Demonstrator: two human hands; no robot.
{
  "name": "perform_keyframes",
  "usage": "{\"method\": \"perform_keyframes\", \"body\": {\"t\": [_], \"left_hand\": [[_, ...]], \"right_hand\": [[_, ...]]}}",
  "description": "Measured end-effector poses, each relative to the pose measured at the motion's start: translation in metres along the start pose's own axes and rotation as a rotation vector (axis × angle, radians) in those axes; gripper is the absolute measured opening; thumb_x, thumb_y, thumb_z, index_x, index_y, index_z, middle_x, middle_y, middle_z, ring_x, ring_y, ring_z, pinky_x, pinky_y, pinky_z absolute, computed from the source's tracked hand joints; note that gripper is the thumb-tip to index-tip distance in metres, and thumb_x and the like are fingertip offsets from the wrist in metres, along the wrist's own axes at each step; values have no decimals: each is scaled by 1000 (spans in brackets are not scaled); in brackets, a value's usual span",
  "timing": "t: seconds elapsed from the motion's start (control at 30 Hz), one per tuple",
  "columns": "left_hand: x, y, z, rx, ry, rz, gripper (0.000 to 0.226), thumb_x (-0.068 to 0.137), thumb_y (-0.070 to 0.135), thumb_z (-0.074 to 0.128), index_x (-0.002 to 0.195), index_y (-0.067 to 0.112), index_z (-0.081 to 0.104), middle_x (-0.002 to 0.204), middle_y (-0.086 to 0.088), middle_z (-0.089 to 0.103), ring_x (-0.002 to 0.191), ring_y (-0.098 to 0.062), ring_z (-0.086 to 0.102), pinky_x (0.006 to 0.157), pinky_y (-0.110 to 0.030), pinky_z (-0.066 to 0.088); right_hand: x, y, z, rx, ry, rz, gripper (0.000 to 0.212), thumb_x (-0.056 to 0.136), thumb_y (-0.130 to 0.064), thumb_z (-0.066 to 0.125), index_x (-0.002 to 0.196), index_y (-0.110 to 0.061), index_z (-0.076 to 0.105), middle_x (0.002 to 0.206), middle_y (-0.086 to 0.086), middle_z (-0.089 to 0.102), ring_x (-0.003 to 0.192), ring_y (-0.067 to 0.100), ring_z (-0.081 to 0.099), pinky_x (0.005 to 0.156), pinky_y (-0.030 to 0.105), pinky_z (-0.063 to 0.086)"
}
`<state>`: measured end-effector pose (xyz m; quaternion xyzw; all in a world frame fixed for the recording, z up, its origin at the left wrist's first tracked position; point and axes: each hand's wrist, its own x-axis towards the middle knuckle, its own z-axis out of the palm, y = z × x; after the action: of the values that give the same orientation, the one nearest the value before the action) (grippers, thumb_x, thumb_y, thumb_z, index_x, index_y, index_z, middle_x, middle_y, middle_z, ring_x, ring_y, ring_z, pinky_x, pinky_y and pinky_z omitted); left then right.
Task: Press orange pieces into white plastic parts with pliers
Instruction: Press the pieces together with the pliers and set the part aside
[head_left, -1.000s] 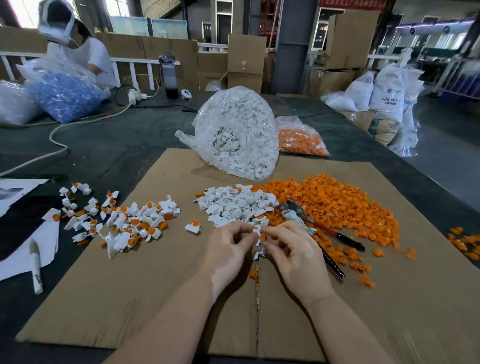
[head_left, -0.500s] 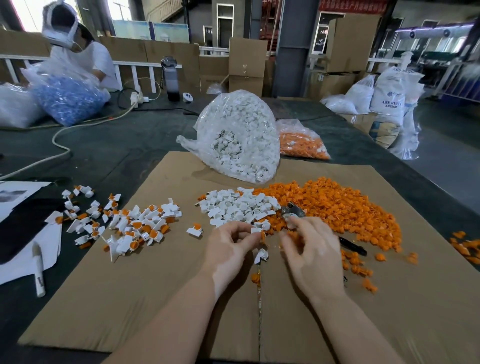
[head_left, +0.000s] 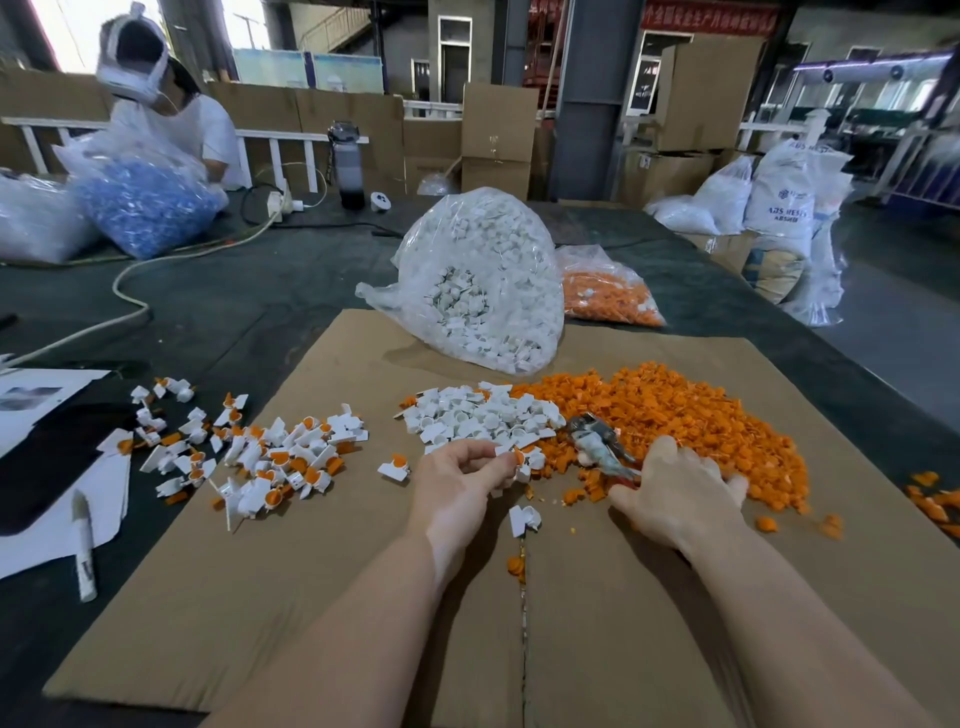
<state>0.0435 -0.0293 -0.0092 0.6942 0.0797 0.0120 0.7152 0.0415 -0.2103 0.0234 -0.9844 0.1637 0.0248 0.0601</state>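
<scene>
My left hand (head_left: 462, 478) pinches a white plastic part with an orange piece (head_left: 519, 460) seated in it. My right hand (head_left: 680, 493) lies palm down over the handles of the pliers (head_left: 595, 439), fingers bent down around them. The grey jaws stick out to the left on the orange pieces. Loose white parts (head_left: 483, 415) are heaped just beyond my left hand, and the big orange heap (head_left: 675, 410) lies to their right. Finished white-and-orange parts (head_left: 280, 452) are scattered at the left.
Everything lies on a cardboard sheet (head_left: 311, 597) on a dark table. A bag of white parts (head_left: 478, 280) and a bag of orange pieces (head_left: 608, 296) stand behind. A marker (head_left: 83, 545) lies on paper at left. Another person (head_left: 171, 119) handles a bag of blue parts (head_left: 140, 202) far left.
My right hand left the white part and moved right and down onto the pliers' handles. My left hand kept hold of the part and stayed in place.
</scene>
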Motion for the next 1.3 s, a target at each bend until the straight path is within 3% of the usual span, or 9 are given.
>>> {"method": "perform_keyframes", "body": {"t": [0.1,0.17,0.27,0.37,0.47,0.7,0.9,1.13,1.3], "left_hand": [[3,0,2,-28,-4,-40,16,79,15,73,92,7,67,75,-8,70,58,-9,59,64,-23,48],[6,1,3,-68,4,-77,20,79,15,74,94,5,67,75,-10,70,60,-12,61,68,-29,53],[9,3,4,-149,9,-151,28,79,14,74,101,0,65,83,-18,69,73,-24,63,81,-39,54],[11,5,4,-170,5,-187,27,80,13,73,102,-2,65,79,-18,67,67,-23,60,67,-31,52],[10,6,3,-172,12,-193,25,82,11,70,101,-4,64,72,-14,65,60,-18,56,55,-22,47],[11,7,3,-183,32,-207,22,83,6,68,102,-4,63,76,-14,66,61,-16,60,54,-21,50],[11,8,4,-196,54,-223,19,84,5,67,100,-5,63,76,-16,67,64,-19,61,58,-27,51],[8,11,4,-204,49,-219,12,85,3,65,93,-6,64,52,-3,64,42,-6,58,41,-13,45],[6,11,4,-187,36,-200,7,86,4,64,85,-2,65,58,-6,64,44,-6,58,43,-13,46]], "right_hand": [[-5,0,-8,125,36,-62,34,87,-41,55,94,-13,38,108,9,53,94,25,43,75,32,34],[-10,-2,-11,113,71,-129,29,87,-39,53,88,-13,40,102,8,50,86,22,37,73,30,30],[-18,-8,-16,231,-12,-206,29,88,-38,50,88,-9,52,93,10,60,79,23,52,65,32,36],[-26,-17,-22,440,-180,-230,29,87,-33,50,90,-6,60,76,12,64,63,23,54,57,30,37],[-33,-24,-27,526,-321,-258,24,85,-28,52,76,-6,56,66,7,49,57,21,42,57,30,31],[-34,-23,-25,652,-511,-279,14,82,-20,50,70,-12,49,46,-3,39,45,15,33,55,33,27],[-35,-23,-26,629,-562,-281,9,81,-15,49,72,-11,50,52,-5,58,47,12,48,52,26,35],[-42,-31,-22,493,-409,-328,21,84,-14,52,68,-13,39,60,1,39,50,15,35,48,25,25],[-42,-32,-9,531,-326,-329,25,85,-14,52,66,-15,35,66,2,36,54,17,34,50,27,26]]}}
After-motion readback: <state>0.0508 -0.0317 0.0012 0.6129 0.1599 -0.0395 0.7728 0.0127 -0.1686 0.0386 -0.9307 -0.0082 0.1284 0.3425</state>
